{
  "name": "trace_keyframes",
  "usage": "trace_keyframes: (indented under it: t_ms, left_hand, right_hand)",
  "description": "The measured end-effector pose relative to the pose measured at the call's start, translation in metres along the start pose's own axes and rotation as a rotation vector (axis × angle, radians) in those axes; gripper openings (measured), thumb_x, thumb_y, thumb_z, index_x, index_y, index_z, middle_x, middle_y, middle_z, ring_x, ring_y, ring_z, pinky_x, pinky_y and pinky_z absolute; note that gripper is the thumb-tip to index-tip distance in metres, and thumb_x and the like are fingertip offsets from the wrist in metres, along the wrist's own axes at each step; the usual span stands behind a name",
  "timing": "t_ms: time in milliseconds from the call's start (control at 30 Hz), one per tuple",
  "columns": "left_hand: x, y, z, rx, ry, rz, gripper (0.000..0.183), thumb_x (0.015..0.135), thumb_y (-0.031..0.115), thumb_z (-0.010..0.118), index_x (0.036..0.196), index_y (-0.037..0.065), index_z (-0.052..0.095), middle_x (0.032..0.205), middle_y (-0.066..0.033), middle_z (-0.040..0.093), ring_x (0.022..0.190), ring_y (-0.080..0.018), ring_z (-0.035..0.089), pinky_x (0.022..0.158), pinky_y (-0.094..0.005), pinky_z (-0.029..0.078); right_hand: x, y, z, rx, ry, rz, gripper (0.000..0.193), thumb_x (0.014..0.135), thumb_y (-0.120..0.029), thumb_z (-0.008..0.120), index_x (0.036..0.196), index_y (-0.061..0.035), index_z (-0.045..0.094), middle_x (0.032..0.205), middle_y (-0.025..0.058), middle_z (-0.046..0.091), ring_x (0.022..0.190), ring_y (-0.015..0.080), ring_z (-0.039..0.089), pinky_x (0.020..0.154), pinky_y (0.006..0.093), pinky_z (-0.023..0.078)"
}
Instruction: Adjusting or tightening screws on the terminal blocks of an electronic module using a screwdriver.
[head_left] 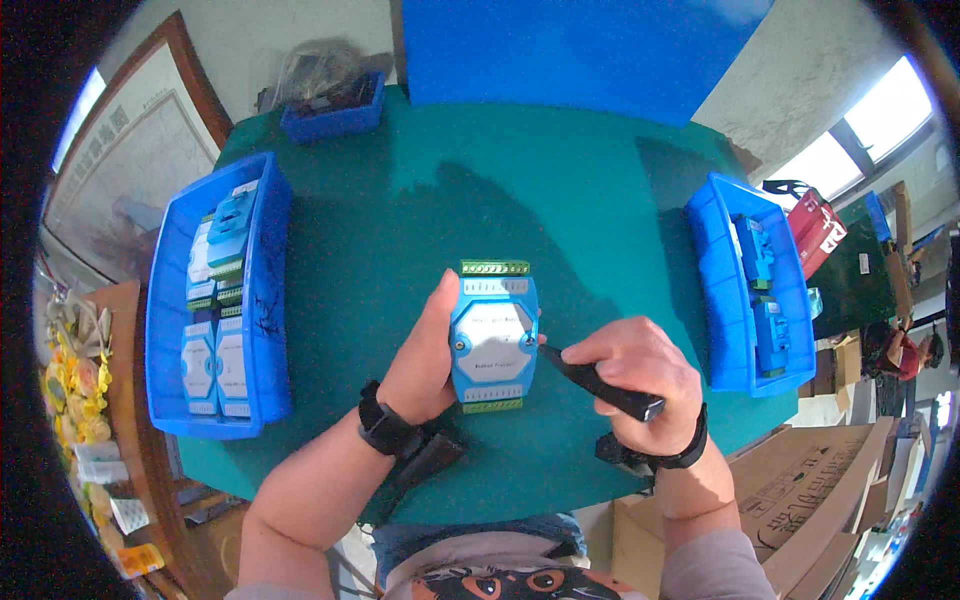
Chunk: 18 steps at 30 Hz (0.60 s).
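My left hand (424,352) is closed around the left edge of a blue-and-white electronic module (495,335), held face up above the table. Green screw terminal strips run along its top and bottom ends, and a round screw spot shows on each side. In my right hand (655,372) is a black-handled tool (605,388), gripped between thumb and fingers. Its narrow end points at the screw spot on the module's right side; whether it touches, I cannot tell. Black bands circle both wrists.
On the green table (400,200), a blue bin (165,330) at left holds several similar modules. Another blue bin (712,290) at right holds blue modules. A smaller blue tray (335,124) sits far left. A blue panel (580,50) stands behind; cardboard boxes (810,480) are at lower right.
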<state>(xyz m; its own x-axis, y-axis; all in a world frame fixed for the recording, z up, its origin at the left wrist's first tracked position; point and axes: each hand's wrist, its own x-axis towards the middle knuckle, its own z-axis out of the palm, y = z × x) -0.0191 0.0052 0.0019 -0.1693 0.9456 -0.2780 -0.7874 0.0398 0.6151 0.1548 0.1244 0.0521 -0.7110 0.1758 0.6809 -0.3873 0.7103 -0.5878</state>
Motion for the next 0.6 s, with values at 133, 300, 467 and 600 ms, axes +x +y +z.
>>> trace_keyframes:
  t_ms: [133, 300, 467, 600]
  left_hand:
    - [0.002, -0.0008, 0.0013, 0.014, -0.006, 0.002, 0.065, 0.098, 0.055, 0.024, 0.123, 0.003, 0.052, 0.109, -0.0116, 0.063, 0.1, -0.0242, 0.063, 0.086, -0.0379, 0.05]
    - [-0.0025, 0.0006, 0.0009, 0.021, 0.023, -0.038, 0.064, 0.099, 0.052, 0.021, 0.125, 0.002, 0.05, 0.113, -0.0134, 0.062, 0.103, -0.0259, 0.061, 0.09, -0.0396, 0.048]
    - [0.0024, -0.0031, -0.0013, 0.079, 0.037, -0.054, 0.066, 0.097, 0.056, 0.02, 0.127, 0.004, 0.049, 0.118, -0.0145, 0.06, 0.106, -0.0289, 0.06, 0.092, -0.0433, 0.047]
    - [0.0021, -0.0024, -0.0013, 0.096, 0.047, -0.052, 0.069, 0.096, 0.059, 0.019, 0.127, 0.005, 0.049, 0.12, -0.0146, 0.06, 0.106, -0.0304, 0.06, 0.092, -0.0449, 0.047]
  right_hand:
    - [0.0019, -0.0011, -0.0014, -0.01, -0.022, 0.0, 0.035, 0.073, -0.004, 0.074, 0.105, -0.006, 0.059, 0.097, 0.0126, 0.066, 0.084, 0.0288, 0.065, 0.071, 0.0378, 0.052]
    - [-0.0001, -0.0015, 0.0015, 0.017, 0.026, 0.073, 0.034, 0.074, -0.001, 0.072, 0.105, -0.0044, 0.06, 0.097, 0.0123, 0.066, 0.086, 0.0293, 0.065, 0.073, 0.0375, 0.052]
    - [-0.0012, 0.0005, 0.0012, -0.043, 0.006, 0.057, 0.03, 0.077, -0.005, 0.071, 0.103, -0.0048, 0.056, 0.093, 0.0147, 0.067, 0.082, 0.0292, 0.064, 0.07, 0.0375, 0.051]
    - [0.0, 0.0007, 0.0022, -0.053, 0.016, 0.038, 0.026, 0.08, -0.008, 0.07, 0.101, -0.0051, 0.055, 0.09, 0.0159, 0.067, 0.078, 0.0288, 0.065, 0.068, 0.0367, 0.051]
